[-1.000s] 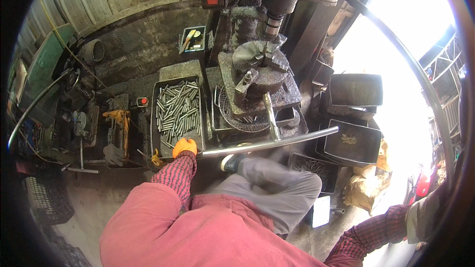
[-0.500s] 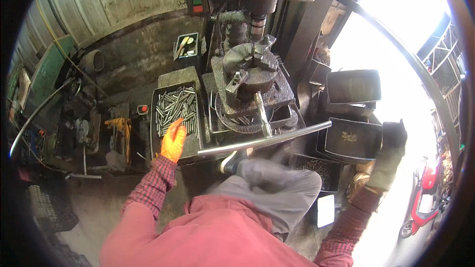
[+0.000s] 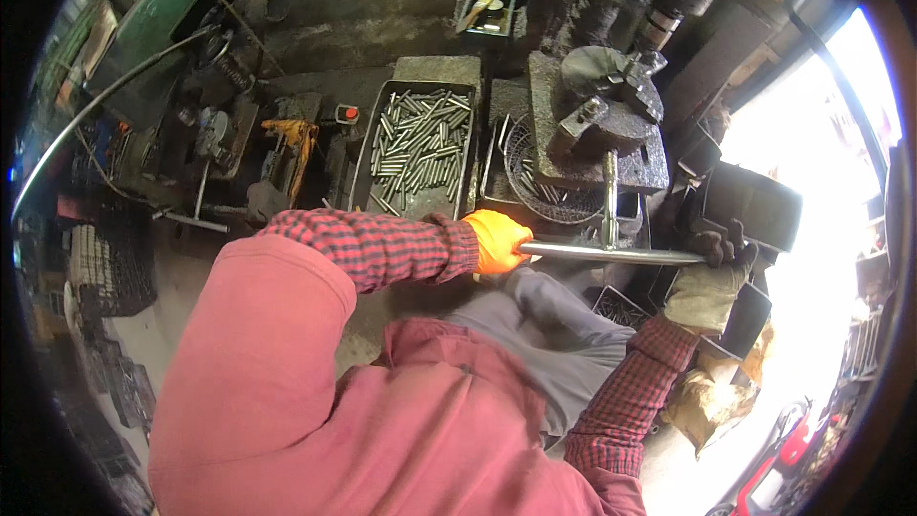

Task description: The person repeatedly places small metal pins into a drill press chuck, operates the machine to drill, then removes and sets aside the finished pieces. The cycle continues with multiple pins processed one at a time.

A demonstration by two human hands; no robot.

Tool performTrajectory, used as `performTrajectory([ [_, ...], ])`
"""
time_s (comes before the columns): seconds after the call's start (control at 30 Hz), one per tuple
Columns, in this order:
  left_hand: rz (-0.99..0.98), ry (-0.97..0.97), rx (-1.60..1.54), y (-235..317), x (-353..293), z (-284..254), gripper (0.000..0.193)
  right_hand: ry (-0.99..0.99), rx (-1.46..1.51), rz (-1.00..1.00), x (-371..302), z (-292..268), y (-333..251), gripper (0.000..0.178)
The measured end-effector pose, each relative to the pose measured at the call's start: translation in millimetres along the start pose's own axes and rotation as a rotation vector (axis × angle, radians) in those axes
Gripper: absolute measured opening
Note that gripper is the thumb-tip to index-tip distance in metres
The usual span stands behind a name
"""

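Note:
A long bright metal bar (image 3: 640, 255) lies crosswise in front of my body, joined to a short upright rod (image 3: 609, 193) that comes down from a round clamping chuck (image 3: 592, 72) on a machine table. My left hand (image 3: 499, 240), in an orange glove, is closed round the bar's left end. At the other end my right hand (image 3: 718, 266), in a dark, worn work glove, has its fingers curled over the bar and hides its tip. Left of the machine, a tray (image 3: 358, 172) holds a heap of short steel pins (image 3: 420, 148).
A round mesh basket (image 3: 521, 158) with some pins sits under the chuck. Dark bins (image 3: 755, 205) stand at the right, a crumpled sack (image 3: 707, 401) below them. A small box (image 3: 487, 14) rests at the back. An orange glove (image 3: 294, 139) lies on the left bench.
My left hand has left the pin tray and moved right onto the bar's left end. My right hand has come in from the side to the bar's right end. The view has shifted left.

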State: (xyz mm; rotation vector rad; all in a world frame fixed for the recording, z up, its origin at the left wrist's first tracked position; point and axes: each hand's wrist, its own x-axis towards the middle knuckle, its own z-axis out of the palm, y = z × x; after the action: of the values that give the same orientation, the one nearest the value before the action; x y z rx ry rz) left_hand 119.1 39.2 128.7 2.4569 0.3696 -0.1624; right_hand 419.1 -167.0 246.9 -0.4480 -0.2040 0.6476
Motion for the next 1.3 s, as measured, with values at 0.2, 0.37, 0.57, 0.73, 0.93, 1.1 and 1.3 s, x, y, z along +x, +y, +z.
performTrajectory([
  [0.2,0.197,0.356,-0.014,-5,21,44,0.05,0.097,-0.431,-0.206,-3,34,-1,0.045],
  [0.37,0.251,0.609,-0.071,-24,-20,46,0.082,0.352,-0.294,-0.208,-30,84,26,0.045],
  [0.57,-0.592,0.785,-0.027,-195,-33,40,0.049,0.388,-0.521,-0.249,-39,90,52,0.043],
  [0.73,-1.119,0.46,-0.006,-309,6,40,0.037,0.002,-0.414,-0.116,-30,55,34,0.063],
  [0.93,-1.125,0.409,0.021,-343,39,32,0.035,0.465,-0.424,-0.328,-30,73,47,0.074],
  [1.1,-1.169,0.299,0.091,-348,44,32,0.046,-0.095,-0.568,-0.243,-45,105,64,0.047],
  [1.3,-1.168,0.471,-0.078,-338,41,38,0.041,-1.059,-1.569,0.033,-75,136,125,0.03],
])
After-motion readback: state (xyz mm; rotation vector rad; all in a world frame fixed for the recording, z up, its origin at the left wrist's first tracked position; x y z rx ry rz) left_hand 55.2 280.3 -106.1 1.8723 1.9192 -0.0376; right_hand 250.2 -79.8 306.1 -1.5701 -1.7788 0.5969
